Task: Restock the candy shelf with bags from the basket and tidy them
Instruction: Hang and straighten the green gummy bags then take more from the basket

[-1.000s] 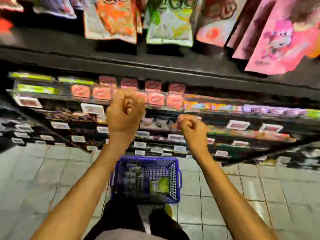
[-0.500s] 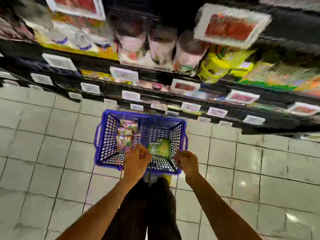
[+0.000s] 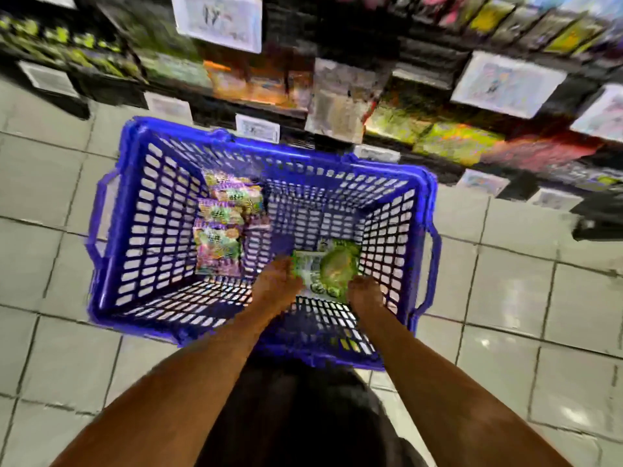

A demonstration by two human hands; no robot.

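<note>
My left hand (image 3: 276,281) and right hand (image 3: 365,291) flank the green candy bag (image 3: 328,267), low in the near right corner of the blue basket (image 3: 286,156). Blur hides whether either grip has closed. I'd pinch both side edges, lift it clear of the mesh, leave the multicoloured bags (image 3: 220,227) stacked, then carry it to the candy shelf (image 3: 236,109).

We see a blue mesh basket (image 3: 111,230), upright, w/ bags inside. Multicolour candy bags (image 3: 220,230) overlap in a row along its left side. A green bag (image 3: 332,267) sits near the right wall, left hand (image 3: 276,281) & right hand (image 3: 365,293) at its near edge; grip too blurred to tell. Candy shelf (image 3: 337,106) just beyond, blurred packs.
</note>
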